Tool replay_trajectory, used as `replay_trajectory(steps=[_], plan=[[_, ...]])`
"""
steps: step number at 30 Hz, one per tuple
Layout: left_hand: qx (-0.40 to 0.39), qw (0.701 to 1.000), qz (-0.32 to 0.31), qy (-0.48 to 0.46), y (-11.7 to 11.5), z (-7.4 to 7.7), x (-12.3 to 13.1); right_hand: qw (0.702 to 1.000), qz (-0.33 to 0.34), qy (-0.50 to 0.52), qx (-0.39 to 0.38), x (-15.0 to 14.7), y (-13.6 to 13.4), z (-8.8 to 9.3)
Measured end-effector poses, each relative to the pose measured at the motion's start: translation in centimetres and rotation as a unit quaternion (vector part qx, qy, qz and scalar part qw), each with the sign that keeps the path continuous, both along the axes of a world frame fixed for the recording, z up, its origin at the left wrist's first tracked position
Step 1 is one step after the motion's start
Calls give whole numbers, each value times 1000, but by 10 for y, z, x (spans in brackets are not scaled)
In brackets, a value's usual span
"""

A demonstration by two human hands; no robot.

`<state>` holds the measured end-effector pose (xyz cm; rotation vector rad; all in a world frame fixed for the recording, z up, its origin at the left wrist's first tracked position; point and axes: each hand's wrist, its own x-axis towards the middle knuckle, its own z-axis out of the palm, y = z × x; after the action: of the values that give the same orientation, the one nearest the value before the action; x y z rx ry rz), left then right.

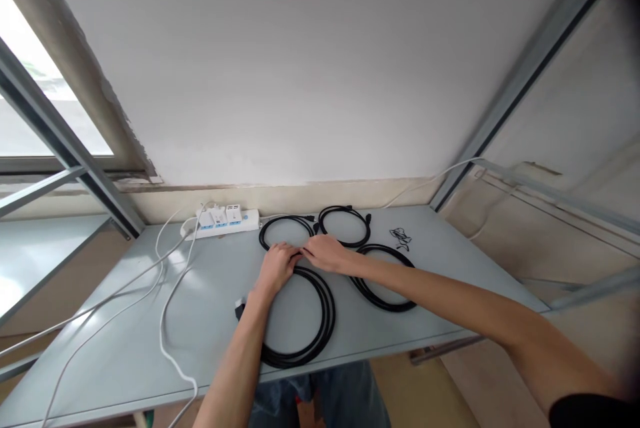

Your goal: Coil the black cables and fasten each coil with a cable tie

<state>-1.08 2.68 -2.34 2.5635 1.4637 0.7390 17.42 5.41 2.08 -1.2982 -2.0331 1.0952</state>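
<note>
A coiled black cable [330, 321] lies at the table's near side, one end plug [240, 308] sticking out at its left. My left hand [279, 265] is closed on the coil's far edge. Fingertips of my right hand [325, 253] are pinched together beside my left fingers at that same edge; what lies between them is too small to make out. Behind my hands are two smaller black cable coils, one at the left [273, 221] and one in the middle [369, 231]. Another coil [393, 308] lies partly under my right forearm.
Thin black ties [401, 237] lie in a small tangle at the right. A white power strip [250, 220] with adapters stands by the wall, and white cords [164, 315] run across the table's left side. Metal posts [455, 175] rise at both sides.
</note>
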Motion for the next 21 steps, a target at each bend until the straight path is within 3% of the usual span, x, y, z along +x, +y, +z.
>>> replay_trajectory(steps=[3, 9, 14, 19, 21], plan=[[-5, 1000, -2, -4, 0, 2, 0, 969, -112, 122, -182, -4, -3, -8], [10, 999, 16, -50, 0, 2, 0, 909, -162, 225, -311, -17, -4, -5], [25, 998, 46, -41, 0, 3, -4, 856, -163, 303, -385, -27, -2, 0], [23, 999, 39, -13, -1, 4, -5, 805, -134, 361, -451, -19, -5, -5], [17, 999, 36, -3, -2, 6, -4, 814, -96, 345, -457, -12, -3, -10]])
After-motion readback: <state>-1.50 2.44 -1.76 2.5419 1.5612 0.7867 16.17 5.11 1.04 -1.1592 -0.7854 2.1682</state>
